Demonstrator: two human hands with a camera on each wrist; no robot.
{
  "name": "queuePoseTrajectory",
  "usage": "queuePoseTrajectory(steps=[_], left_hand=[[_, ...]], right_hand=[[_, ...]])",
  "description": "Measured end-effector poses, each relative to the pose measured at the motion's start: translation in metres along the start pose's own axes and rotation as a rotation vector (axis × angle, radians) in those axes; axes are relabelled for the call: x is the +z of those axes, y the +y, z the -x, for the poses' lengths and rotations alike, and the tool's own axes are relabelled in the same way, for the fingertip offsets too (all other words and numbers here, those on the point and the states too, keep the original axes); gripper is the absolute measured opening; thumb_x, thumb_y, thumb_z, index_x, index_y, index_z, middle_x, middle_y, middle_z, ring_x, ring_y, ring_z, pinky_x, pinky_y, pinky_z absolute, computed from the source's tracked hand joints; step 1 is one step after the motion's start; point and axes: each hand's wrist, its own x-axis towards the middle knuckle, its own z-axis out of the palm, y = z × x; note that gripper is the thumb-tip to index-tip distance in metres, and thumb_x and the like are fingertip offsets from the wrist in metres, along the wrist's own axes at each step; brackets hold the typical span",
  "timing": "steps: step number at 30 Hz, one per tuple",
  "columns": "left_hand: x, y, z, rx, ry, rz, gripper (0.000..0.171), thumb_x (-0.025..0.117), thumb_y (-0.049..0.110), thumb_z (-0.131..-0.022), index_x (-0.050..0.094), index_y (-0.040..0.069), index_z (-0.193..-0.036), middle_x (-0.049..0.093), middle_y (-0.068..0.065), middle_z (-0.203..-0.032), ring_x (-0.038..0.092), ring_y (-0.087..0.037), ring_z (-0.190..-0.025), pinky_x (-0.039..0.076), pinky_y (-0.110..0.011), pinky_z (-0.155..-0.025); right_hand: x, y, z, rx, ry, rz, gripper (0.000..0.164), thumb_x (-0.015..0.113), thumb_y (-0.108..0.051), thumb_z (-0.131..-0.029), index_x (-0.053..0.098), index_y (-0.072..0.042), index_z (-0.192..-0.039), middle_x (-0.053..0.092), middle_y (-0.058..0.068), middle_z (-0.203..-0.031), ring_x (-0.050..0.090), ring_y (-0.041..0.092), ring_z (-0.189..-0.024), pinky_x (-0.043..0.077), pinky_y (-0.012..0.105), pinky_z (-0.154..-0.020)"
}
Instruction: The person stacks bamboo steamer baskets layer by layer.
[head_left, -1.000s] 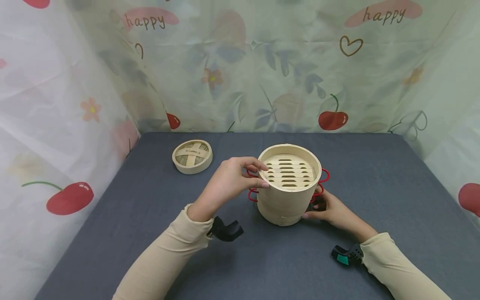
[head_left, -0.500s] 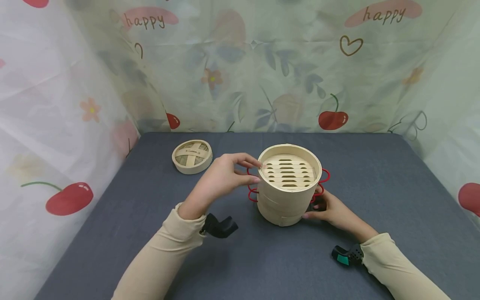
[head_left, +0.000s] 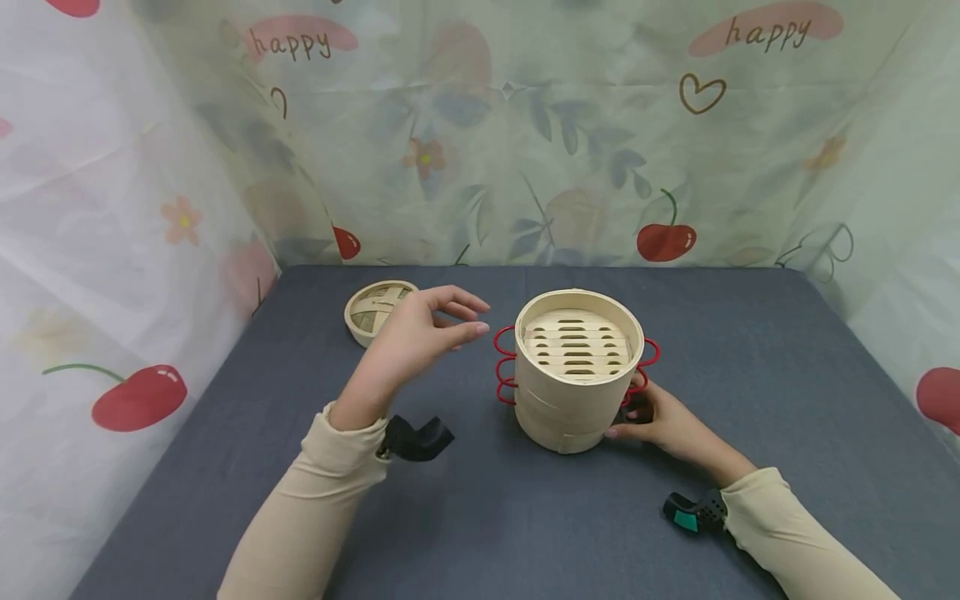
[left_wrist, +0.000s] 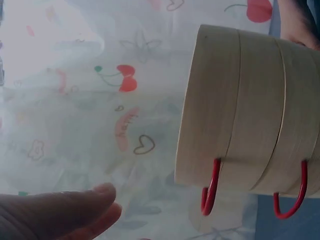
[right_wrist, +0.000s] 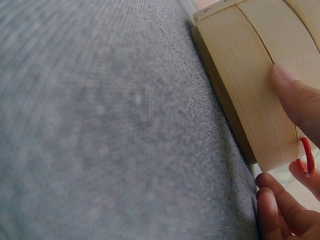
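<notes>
A bamboo steamer (head_left: 566,408) of 3 stacked tiers stands upright on the table, right of centre in the head view. Its top has no lid, so the slatted base (head_left: 573,343) inside shows. Red loop handles (head_left: 504,371) stick out on both sides. My left hand (head_left: 416,337) hovers left of the steamer, apart from it, fingers loosely bent and holding nothing. Partly behind that hand lies the round woven bamboo lid (head_left: 363,321). My right hand (head_left: 667,421) holds the lower right side, its thumb (right_wrist: 297,97) on the wall and other fingers around by the handle.
A dark grey cloth covers the table (head_left: 495,525). Behind it and at both sides hang printed curtains (head_left: 480,175). Each wrist carries a black camera mount, the left one (head_left: 416,439) below the left hand.
My left hand has let go of the steamer's top rim and moved left and slightly up, now partly covering the lid. The right hand and the steamer have stayed put.
</notes>
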Motion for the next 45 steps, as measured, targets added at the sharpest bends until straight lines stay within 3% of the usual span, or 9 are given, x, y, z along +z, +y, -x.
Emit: queuePoseTrajectory(steps=[4, 9, 16, 21, 30, 37, 45], left_hand=[[-0.011, -0.004, -0.005, 0.001, 0.038, 0.056, 0.021, 0.070, 0.019, -0.090, 0.068, 0.014, -0.111, 0.067, -0.007, -0.107, 0.067, -0.020, -0.088, 0.056, -0.033, -0.080], [-0.030, -0.016, -0.014, -0.034, 0.097, 0.067, 0.023, 0.068, 0.022, -0.092, 0.067, 0.013, -0.113, 0.067, -0.008, -0.109, 0.066, -0.021, -0.093, 0.056, -0.035, -0.082], [-0.059, -0.053, -0.038, -0.085, 0.152, 0.115, 0.029, 0.063, 0.027, -0.095, 0.064, 0.013, -0.120, 0.064, -0.010, -0.119, 0.065, -0.021, -0.101, 0.053, -0.039, -0.091], [-0.073, -0.081, -0.056, -0.085, 0.188, 0.140, 0.031, 0.061, 0.026, -0.096, 0.062, 0.011, -0.123, 0.061, -0.016, -0.123, 0.064, -0.023, -0.102, 0.052, -0.042, -0.093], [-0.087, -0.124, -0.080, -0.085, 0.260, 0.045, 0.034, 0.059, 0.024, -0.098, 0.059, 0.006, -0.126, 0.057, -0.020, -0.127, 0.058, -0.037, -0.116, 0.049, -0.047, -0.096], [-0.090, -0.160, -0.096, -0.104, 0.327, -0.074, 0.030, 0.062, 0.021, -0.096, 0.062, 0.006, -0.122, 0.060, -0.020, -0.123, 0.061, -0.036, -0.111, 0.051, -0.047, -0.092], [-0.091, -0.179, -0.103, -0.194, 0.254, -0.193, 0.032, 0.066, 0.015, -0.093, 0.062, 0.006, -0.123, 0.057, -0.020, -0.129, 0.054, -0.036, -0.118, 0.048, -0.048, -0.093]], right_hand=[[0.000, 0.000, -0.001, -0.005, 0.003, 0.003, 0.073, 0.082, -0.017, -0.078, 0.041, -0.001, -0.137, 0.058, 0.020, -0.122, 0.058, 0.022, -0.093, 0.048, 0.025, -0.076], [0.000, 0.000, -0.001, -0.007, 0.005, 0.008, 0.073, 0.082, -0.017, -0.078, 0.041, -0.001, -0.137, 0.058, 0.020, -0.122, 0.058, 0.022, -0.094, 0.048, 0.025, -0.078], [0.000, -0.001, -0.001, 0.000, 0.005, 0.016, 0.075, 0.082, -0.018, -0.078, 0.041, 0.000, -0.138, 0.058, 0.019, -0.123, 0.057, 0.022, -0.093, 0.048, 0.025, -0.077], [0.002, -0.001, 0.000, 0.005, 0.010, 0.010, 0.071, 0.082, -0.018, -0.077, 0.044, 0.000, -0.135, 0.057, 0.018, -0.121, 0.057, 0.021, -0.090, 0.047, 0.025, -0.075], [0.003, 0.000, 0.000, 0.018, 0.014, 0.006, 0.068, 0.083, -0.019, -0.077, 0.046, 0.000, -0.131, 0.057, 0.017, -0.120, 0.057, 0.021, -0.090, 0.047, 0.023, -0.077], [0.002, 0.000, 0.001, -0.001, 0.016, -0.012, 0.067, 0.083, -0.016, -0.077, 0.046, 0.001, -0.131, 0.056, 0.016, -0.119, 0.056, 0.018, -0.088, 0.047, 0.023, -0.075], [0.000, -0.002, 0.002, 0.007, 0.012, -0.016, 0.068, 0.082, -0.016, -0.077, 0.046, 0.001, -0.131, 0.056, 0.017, -0.119, 0.056, 0.019, -0.089, 0.047, 0.023, -0.074]])
